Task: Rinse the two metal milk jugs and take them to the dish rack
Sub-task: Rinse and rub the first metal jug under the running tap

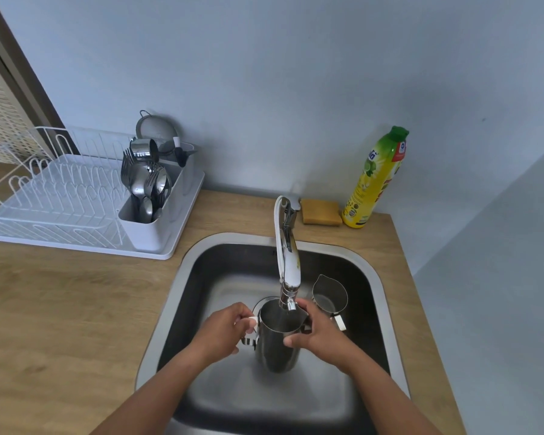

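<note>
Jug point(277, 343) in hands: silver steel, dark reflections on body. Second jug point(329, 298): same silver. Sink point(182, 296): grey steel, rim paler than the dark basin. Tap point(288, 259): bright chrome. Counter point(60, 309): light wood grain. Rack point(60, 196): white wire on a white tray. Cutlery point(146, 183): silver. Sponge point(321, 211): ochre yellow. Bottle point(374, 180): yellow, green cap, lime print. Wall point(264, 73): pale blue-grey, plain.

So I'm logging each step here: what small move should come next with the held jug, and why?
Probably tip the large jug to pour it out into the sink. Left hand grips its handle, right hand steadies its side, its mouth sits under the tap, and the small jug waits.
</note>
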